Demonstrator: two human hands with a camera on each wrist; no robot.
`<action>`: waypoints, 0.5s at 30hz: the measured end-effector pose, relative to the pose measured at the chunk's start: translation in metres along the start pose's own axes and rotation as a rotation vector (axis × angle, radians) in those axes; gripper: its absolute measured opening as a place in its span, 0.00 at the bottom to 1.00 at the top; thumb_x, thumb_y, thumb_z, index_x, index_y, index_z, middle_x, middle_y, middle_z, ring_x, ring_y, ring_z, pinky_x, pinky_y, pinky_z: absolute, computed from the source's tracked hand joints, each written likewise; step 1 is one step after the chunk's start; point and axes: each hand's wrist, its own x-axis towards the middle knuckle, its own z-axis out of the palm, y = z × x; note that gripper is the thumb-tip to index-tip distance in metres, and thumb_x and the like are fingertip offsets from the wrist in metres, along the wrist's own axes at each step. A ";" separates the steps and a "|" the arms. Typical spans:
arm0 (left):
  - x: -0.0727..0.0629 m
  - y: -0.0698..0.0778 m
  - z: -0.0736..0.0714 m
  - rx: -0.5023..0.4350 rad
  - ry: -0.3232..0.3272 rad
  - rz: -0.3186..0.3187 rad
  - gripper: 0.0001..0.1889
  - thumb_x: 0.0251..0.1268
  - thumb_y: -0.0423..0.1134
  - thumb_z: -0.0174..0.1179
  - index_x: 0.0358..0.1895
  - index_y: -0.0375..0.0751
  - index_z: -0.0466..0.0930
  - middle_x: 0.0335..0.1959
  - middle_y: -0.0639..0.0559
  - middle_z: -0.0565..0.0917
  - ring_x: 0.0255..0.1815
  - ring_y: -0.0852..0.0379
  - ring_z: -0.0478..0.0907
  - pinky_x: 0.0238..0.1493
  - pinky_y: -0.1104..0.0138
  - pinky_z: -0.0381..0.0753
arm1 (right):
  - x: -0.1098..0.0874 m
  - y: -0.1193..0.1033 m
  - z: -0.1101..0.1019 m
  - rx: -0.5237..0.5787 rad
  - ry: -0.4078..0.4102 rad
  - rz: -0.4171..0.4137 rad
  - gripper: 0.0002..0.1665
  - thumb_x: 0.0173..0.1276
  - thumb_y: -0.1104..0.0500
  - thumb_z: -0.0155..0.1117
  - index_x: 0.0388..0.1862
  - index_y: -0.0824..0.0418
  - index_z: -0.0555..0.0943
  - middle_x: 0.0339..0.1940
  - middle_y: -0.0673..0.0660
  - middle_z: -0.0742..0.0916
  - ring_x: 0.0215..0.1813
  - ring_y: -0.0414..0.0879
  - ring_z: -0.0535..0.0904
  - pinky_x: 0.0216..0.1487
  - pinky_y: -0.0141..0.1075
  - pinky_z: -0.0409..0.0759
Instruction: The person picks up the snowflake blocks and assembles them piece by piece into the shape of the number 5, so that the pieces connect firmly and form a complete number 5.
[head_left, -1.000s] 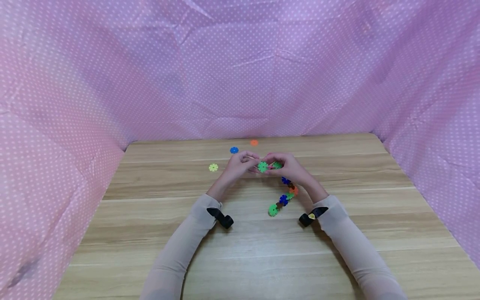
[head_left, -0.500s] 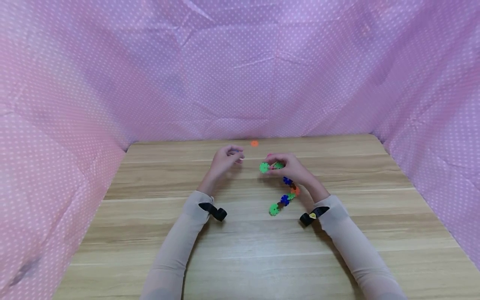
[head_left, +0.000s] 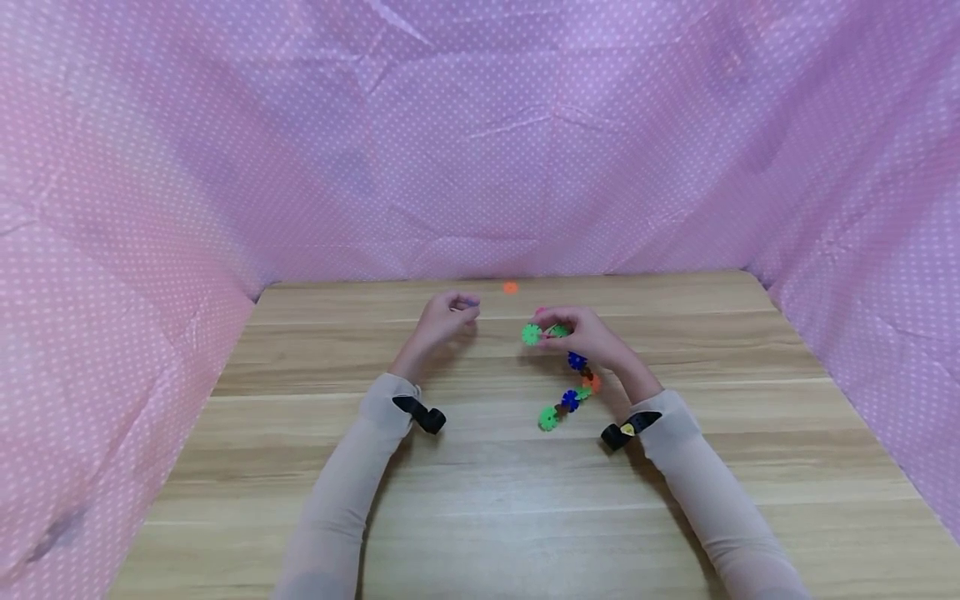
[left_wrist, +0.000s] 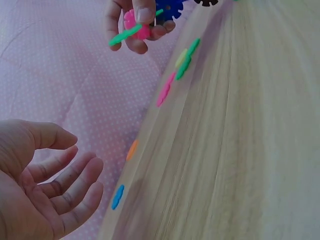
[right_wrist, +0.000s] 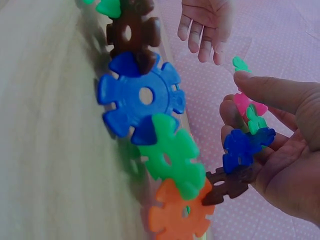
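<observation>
My right hand (head_left: 581,333) pinches the far end of a chain of interlocking notched plastic discs, thumb and fingers at a pink disc (right_wrist: 248,105). A green disc (head_left: 532,335) sticks out past the fingertips. From that hand the chain runs back over the table through blue, brown, orange and green discs to a green end disc (head_left: 549,418). My left hand (left_wrist: 55,185) is empty, its fingers loosely bent, held apart from the chain. Beside it in the left wrist view lies a loose blue disc (left_wrist: 118,197), which the hand covers in the head view.
A loose orange disc (head_left: 511,287) lies near the back edge of the wooden table (head_left: 480,517). In the left wrist view, loose pink (left_wrist: 166,89), green (left_wrist: 188,59) and yellow (left_wrist: 181,57) discs lie beyond it. Pink dotted cloth (head_left: 480,150) hangs around the table.
The left hand has left the green end disc and moved left, over where the loose blue disc showed. The right hand has stayed nearly still, holding the chain.
</observation>
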 end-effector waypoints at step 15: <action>0.020 -0.009 -0.019 0.374 0.040 -0.013 0.20 0.67 0.36 0.61 0.60 0.36 0.80 0.54 0.40 0.83 0.53 0.45 0.79 0.52 0.59 0.80 | 0.000 -0.001 -0.002 0.008 -0.018 0.000 0.24 0.66 0.64 0.73 0.61 0.61 0.83 0.57 0.62 0.87 0.59 0.54 0.81 0.55 0.32 0.79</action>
